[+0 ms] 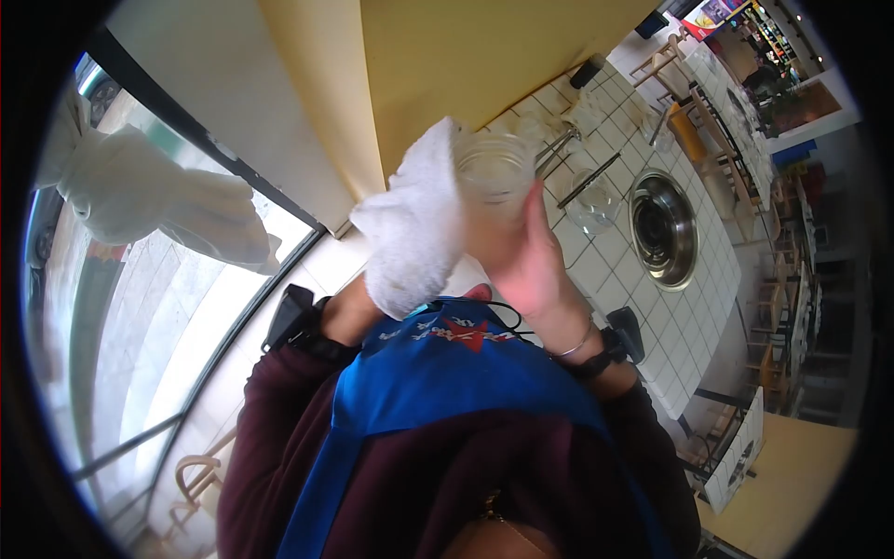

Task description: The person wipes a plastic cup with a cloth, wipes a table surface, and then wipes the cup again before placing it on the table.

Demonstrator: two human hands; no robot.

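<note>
A white terry towel covers my left hand, so only the wrist shows and the fingers are hidden. The towel bunches against the left side of a clear glass jar with a ridged rim. My right hand grips the jar from the right, thumb up along its side, the fingers partly blurred. Beyond the jar, on the white tiled table, lie metal tongs and a round clear glass vessel with a dark stick-like utensil across it.
A round metal burner or basin is set into the tiled table on the right. A dark cylinder stands by the yellow wall. Wooden chairs are at the right. A window and a white figure are left.
</note>
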